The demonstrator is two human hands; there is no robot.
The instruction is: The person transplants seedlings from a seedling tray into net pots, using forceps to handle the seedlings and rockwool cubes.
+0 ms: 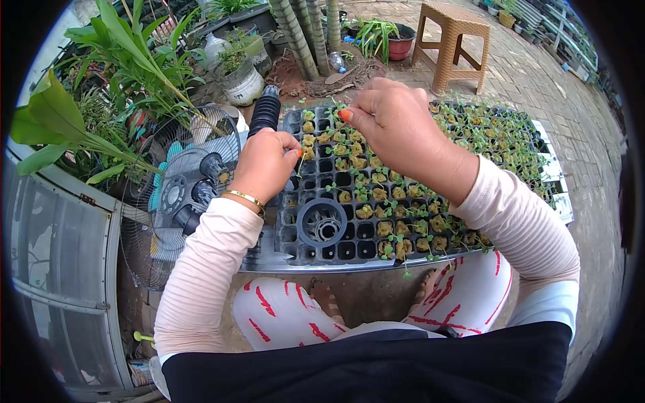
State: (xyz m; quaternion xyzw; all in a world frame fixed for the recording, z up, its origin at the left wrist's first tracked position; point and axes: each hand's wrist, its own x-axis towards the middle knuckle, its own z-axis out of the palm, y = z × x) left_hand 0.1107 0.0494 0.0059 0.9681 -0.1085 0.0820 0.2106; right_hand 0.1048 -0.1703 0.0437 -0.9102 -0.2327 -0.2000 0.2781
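A black seedling tray (pixel 290 232) lies before me, with thin green seedlings in yellowish sponge plugs (pixel 364 212) in many cells. My left hand (pixel 261 164) is closed in a pinch over the tray's left side, a thin pale seedling stem (pixel 299 169) at its fingertips. Beyond that hand, a stack of black net cups (pixel 266 111) leans away from me. My right hand (pixel 396 124) is raised above the tray's far middle, thumb and finger pinched beside small green leaves; what they grip is too small to make out. A single net cup (pixel 322 223) sits on the tray's near-left cells.
A fan cage (pixel 151 235) with several black net cups (pixel 215 164) stands at left, beside a glazed metal cabinet (pixel 64 269). Potted plants (pixel 240 80) and tree trunks (pixel 295 40) are beyond the tray. A tan stool (pixel 453 27) stands at the back right on paving.
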